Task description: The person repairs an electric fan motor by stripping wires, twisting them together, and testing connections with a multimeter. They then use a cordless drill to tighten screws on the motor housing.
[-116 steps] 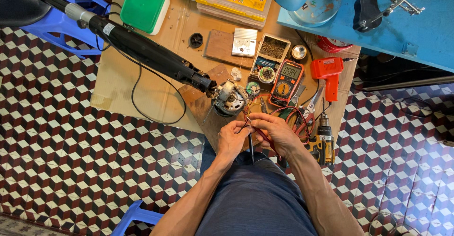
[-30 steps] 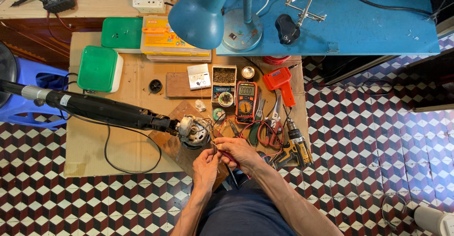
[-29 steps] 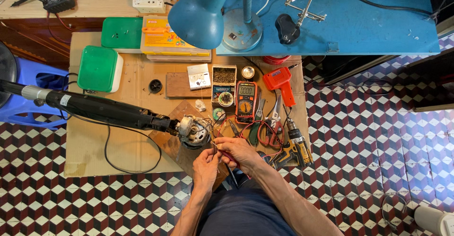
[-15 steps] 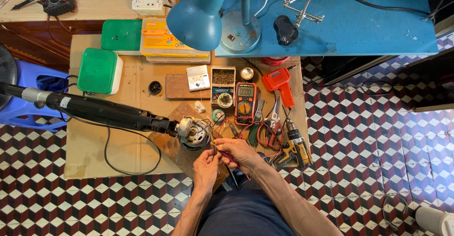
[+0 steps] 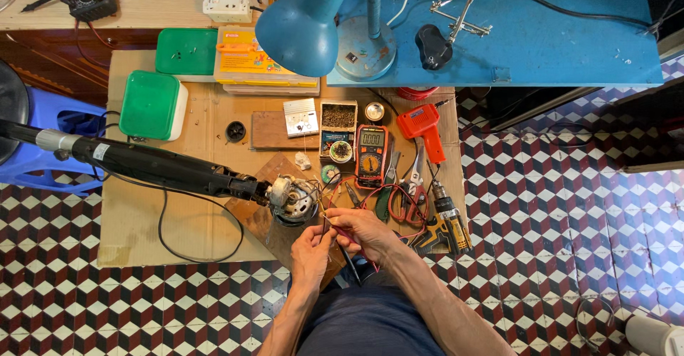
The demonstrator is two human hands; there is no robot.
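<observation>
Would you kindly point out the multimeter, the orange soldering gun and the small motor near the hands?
multimeter [image 5: 372, 155]: head view, middle of its orange-edged body, below the display.
orange soldering gun [image 5: 422, 123]: head view, on its orange body.
small motor [image 5: 294, 198]: head view, its round metal end.

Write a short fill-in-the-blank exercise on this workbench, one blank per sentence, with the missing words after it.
1. The desk lamp has a ____ shade.
2. The multimeter lies directly left of the ____ soldering gun.
3. The left hand and right hand meet just right of the small ____ at the end of the long black tool.
4. Both lidded boxes are ____.

Missing words: blue; orange; motor; green
</observation>
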